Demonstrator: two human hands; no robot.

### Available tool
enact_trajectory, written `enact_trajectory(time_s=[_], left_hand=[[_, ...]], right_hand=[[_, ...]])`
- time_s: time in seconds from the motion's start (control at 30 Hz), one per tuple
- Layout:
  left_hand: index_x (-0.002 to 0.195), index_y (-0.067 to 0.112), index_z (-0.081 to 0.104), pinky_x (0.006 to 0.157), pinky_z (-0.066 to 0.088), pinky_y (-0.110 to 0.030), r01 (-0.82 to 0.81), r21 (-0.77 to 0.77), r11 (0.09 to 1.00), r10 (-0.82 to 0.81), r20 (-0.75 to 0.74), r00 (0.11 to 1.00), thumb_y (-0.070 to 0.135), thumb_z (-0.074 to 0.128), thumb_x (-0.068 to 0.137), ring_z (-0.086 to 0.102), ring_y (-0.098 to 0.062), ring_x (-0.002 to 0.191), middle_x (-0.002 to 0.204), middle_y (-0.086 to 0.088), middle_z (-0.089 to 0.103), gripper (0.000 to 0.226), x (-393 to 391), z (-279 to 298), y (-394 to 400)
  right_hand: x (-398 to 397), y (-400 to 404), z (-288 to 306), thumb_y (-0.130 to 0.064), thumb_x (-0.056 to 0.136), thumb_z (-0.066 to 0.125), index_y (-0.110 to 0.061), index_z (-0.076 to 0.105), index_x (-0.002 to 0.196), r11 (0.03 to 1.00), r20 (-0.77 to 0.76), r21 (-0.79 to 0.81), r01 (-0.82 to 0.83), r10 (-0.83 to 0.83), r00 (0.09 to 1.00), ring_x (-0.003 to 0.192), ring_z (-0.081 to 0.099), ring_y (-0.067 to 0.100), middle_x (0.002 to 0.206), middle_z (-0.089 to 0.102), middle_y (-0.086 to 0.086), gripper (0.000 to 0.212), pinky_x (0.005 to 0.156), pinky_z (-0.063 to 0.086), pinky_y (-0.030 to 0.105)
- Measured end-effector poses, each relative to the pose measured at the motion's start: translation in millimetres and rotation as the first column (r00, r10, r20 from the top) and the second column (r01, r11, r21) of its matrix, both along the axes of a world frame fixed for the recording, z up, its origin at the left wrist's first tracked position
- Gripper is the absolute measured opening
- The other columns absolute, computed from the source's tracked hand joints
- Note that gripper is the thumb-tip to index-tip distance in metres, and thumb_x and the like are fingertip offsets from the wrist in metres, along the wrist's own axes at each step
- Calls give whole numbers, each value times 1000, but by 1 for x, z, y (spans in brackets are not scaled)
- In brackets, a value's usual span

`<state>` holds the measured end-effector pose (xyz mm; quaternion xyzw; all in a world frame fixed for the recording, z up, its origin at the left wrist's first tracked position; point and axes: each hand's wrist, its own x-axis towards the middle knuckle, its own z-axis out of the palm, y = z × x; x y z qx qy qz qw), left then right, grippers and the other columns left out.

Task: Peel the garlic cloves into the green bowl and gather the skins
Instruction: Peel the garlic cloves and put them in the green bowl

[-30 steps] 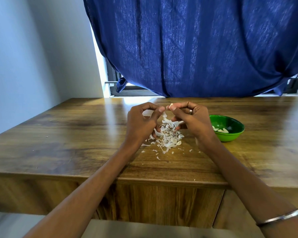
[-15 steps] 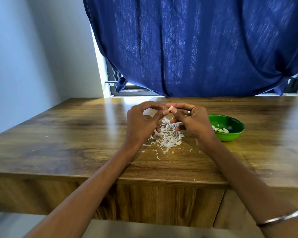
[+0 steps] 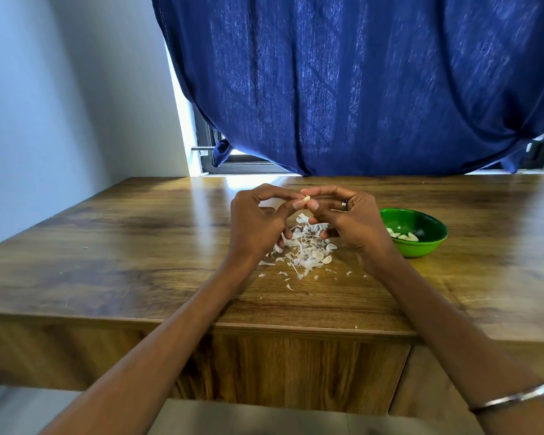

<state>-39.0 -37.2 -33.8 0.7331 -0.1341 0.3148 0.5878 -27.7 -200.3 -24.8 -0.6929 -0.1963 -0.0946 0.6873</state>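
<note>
Both hands are raised above a wooden table, fingertips meeting on one small pale garlic clove. My left hand pinches it from the left and my right hand, which wears a ring, pinches it from the right. Directly below the hands lies a heap of white garlic skins, with scraps scattered toward the front. A green bowl stands just right of my right hand and holds several peeled cloves.
A dark blue curtain hangs behind the table's far edge, with a window frame at its left. A pale wall borders the table's left side. The table's front edge runs just below my forearms.
The two hands have drawn slightly closer together on the clove and shifted a little. Skins and bowl have not moved.
</note>
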Motion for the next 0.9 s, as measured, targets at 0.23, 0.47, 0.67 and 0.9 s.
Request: enact_trajectory(time_s=[0.23, 0.47, 0.67, 0.9], left_hand=[[88, 11, 81, 36, 38, -18, -27, 22, 999, 27, 23, 999, 14, 85, 83, 64, -20, 40, 92, 6, 78, 7, -5, 2, -2], [94, 9, 82, 37, 43, -18, -41, 85, 996, 30, 126, 992, 15, 83, 86, 63, -15, 41, 95, 2, 77, 10, -8, 1, -4], [93, 8, 80, 38, 43, -18, -61, 113, 992, 41, 174, 984, 14, 82, 87, 64, -13, 42, 97, 0, 75, 9, -7, 1, -3], [92, 7, 76, 37, 42, -20, -18, 114, 993, 2, 145, 989, 13, 81, 88, 63, -17, 41, 95, -1, 74, 8, -8, 2, -4]], right_hand=[[2, 1, -1, -12, 86, 76, -19, 76, 102, 998, 38, -10, 57, -57, 998, 73, 72, 11, 95, 78, -7, 18, 48, 54, 21], [0, 1, 0, -16, 85, 77, -17, 73, 96, 998, 35, 6, 64, -64, 997, 64, 69, 8, 83, 77, -8, 12, 49, 53, 24], [0, 1, 0, -17, 87, 76, -19, 71, 95, 998, 54, -8, 57, -56, 997, 67, 71, 11, 90, 76, -3, 10, 48, 53, 23], [1, 1, 0, -15, 87, 75, -16, 70, 98, 999, 42, -2, 40, -40, 998, 68, 72, 14, 92, 77, -1, 11, 48, 54, 25]])
